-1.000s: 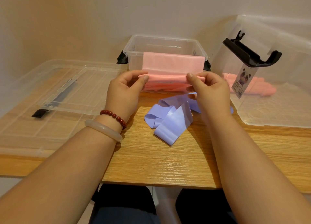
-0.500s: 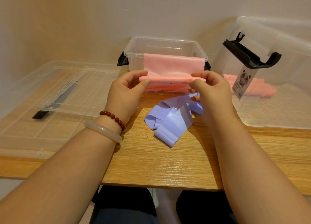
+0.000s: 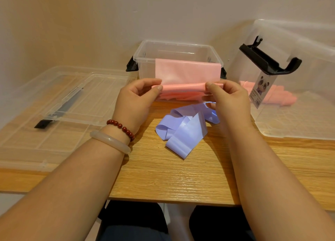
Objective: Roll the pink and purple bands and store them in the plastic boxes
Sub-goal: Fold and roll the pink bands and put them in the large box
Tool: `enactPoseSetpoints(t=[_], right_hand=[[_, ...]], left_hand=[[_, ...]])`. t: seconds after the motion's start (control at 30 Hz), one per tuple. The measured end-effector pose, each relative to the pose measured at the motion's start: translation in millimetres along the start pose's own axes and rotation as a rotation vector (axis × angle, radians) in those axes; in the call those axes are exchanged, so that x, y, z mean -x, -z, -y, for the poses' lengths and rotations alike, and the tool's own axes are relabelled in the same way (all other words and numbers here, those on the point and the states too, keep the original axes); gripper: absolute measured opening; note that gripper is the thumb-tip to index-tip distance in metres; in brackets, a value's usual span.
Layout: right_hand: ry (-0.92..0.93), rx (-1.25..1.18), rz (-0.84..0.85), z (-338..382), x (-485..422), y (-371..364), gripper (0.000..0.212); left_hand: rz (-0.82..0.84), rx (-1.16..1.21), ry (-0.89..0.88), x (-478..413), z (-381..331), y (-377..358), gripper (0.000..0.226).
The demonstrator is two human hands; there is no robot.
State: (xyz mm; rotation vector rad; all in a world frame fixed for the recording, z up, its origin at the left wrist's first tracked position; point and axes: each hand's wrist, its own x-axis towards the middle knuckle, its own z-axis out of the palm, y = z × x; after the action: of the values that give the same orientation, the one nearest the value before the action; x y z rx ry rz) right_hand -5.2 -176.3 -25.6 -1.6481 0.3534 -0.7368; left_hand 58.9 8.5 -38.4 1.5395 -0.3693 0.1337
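A pink band point(image 3: 187, 72) hangs over the front rim of the small clear plastic box point(image 3: 174, 49) at the back of the wooden table. Its lower end is a thin roll held level in front of the box. My left hand point(image 3: 137, 99) pinches the roll's left end and my right hand point(image 3: 226, 97) pinches its right end. A purple band point(image 3: 183, 130) lies loose and crumpled on the table just below my hands.
A large clear box point(image 3: 297, 114) lies on its side at the right, with a black latch, a panda label and more pink band point(image 3: 279, 97) inside. Clear lids point(image 3: 59, 105) with a black handle lie at the left. The table's front edge is close to my lap.
Both hands have kept turning the pink roll at the box front. The thumbs have shifted on the roll's ends. The purple band has not moved.
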Motion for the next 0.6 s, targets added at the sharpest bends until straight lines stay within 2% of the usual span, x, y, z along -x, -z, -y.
enactPoseSetpoints(t=[0.2,0.3,0.4,0.6], right_hand=[[0.019,-0.011,-0.015,2.4,0.5,1.4,0.012],[0.031,-0.033,0.046,4.8,1.2,3.5,0.006],[0.023,0.031,0.089,3.0,-0.8,5.6,0.014],[0.020,0.058,-0.001,2.5,-1.0,5.4,0.010]], left_hand=[[-0.059,0.046,-0.011,0.1,0.0,-0.5,0.014],[-0.109,0.027,-0.020,-0.2,-0.7,-1.0,0.012],[-0.144,0.034,-0.020,-0.1,-0.7,-0.6,0.015],[-0.024,0.040,-0.013,-0.8,1.2,-1.6,0.014]])
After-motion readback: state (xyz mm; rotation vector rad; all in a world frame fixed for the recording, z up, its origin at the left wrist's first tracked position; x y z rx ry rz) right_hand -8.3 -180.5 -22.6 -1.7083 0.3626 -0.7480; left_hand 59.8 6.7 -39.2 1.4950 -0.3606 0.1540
